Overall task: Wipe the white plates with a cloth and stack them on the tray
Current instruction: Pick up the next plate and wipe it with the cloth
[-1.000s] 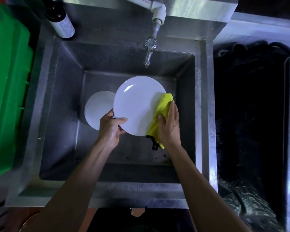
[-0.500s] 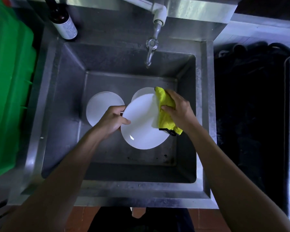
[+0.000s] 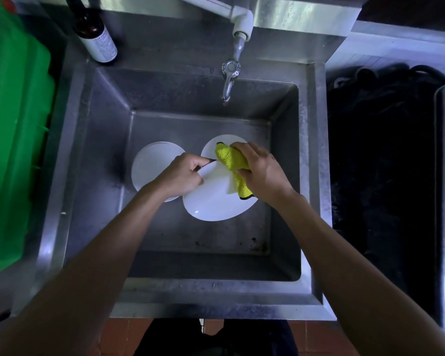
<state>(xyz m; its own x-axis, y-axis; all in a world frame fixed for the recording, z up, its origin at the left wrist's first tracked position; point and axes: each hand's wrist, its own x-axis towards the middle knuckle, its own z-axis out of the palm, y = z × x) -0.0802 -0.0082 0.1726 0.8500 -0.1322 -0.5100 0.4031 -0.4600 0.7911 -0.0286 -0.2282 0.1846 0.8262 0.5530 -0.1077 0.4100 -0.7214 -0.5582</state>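
3 round white plates show in the head view, all inside the deep steel sink (image 3: 316,176). The left hand (image 3: 183,176) grips the left rim of the tilted white plate (image 3: 211,201) held over the basin's middle. The right hand (image 3: 262,170) clutches a yellow cloth with a dark hem (image 3: 233,160) against that plate's upper right. 1 flat plate (image 3: 152,165) lies toward the basin's left wall, another (image 3: 212,147) near the back wall. Bare floor lies along the front wall. A chrome tap (image 3: 229,80) overhangs the back edge; a brown labelled bottle (image 3: 95,34) stands at the back-left corner beside a green plastic crate (image 3: 13,140).
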